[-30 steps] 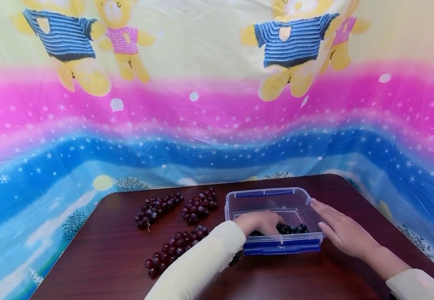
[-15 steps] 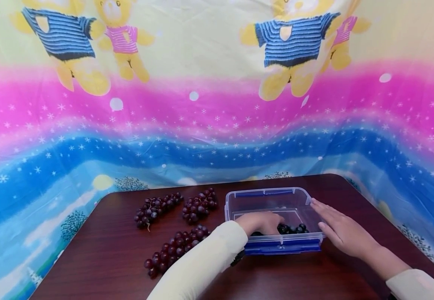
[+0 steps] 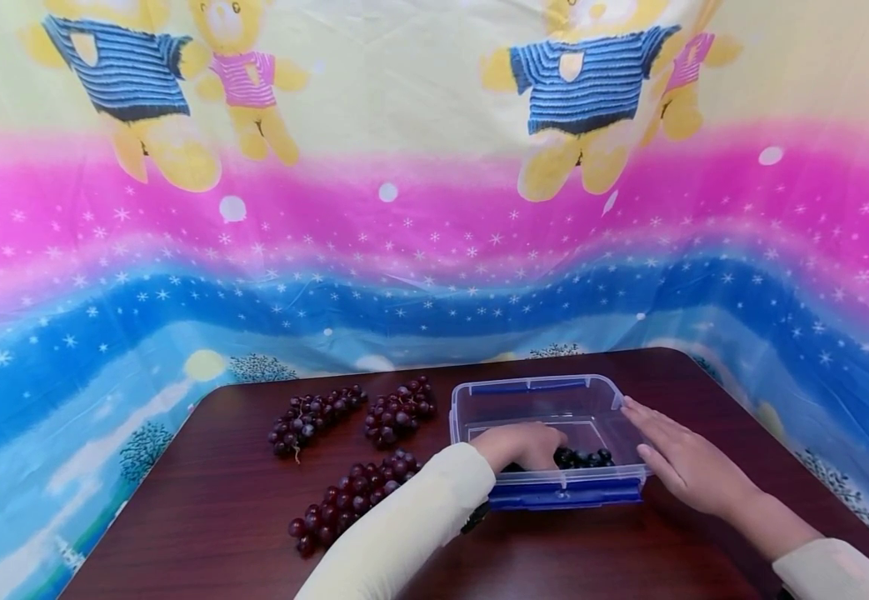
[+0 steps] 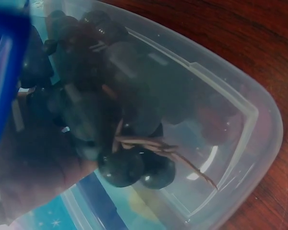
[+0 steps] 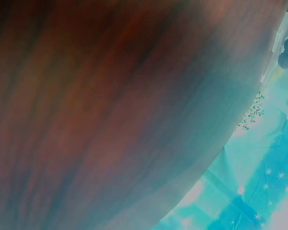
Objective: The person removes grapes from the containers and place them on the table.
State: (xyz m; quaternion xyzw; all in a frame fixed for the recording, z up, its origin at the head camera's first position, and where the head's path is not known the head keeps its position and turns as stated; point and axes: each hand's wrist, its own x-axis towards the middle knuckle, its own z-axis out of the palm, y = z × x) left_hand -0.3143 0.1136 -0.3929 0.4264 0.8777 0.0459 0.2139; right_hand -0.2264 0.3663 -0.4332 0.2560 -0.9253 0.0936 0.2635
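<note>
A clear plastic box (image 3: 535, 383) with blue clips stands on the table at right of centre. A bunch of dark grapes (image 3: 590, 458) lies inside it, near the front wall. My left hand (image 3: 526, 442) reaches in over the near left side and grips the bunch; its fingertips are hidden. Through the box wall in the left wrist view, the grapes (image 4: 122, 167) and a brown stem (image 4: 149, 142) show beside the hand. With fingers stretched out, my right hand (image 3: 692, 458) rests against the box's right side.
Three bunches of red grapes lie left of the box: one far left (image 3: 314, 417), one at the back (image 3: 400, 412), one nearer (image 3: 352, 498), partly behind my left sleeve (image 3: 404, 517). A printed cloth (image 3: 419, 233) hangs behind the brown table (image 3: 202, 483).
The dark grapes in the box have shifted slightly to the left. My left hand has moved only slightly, and my right hand stays against the box.
</note>
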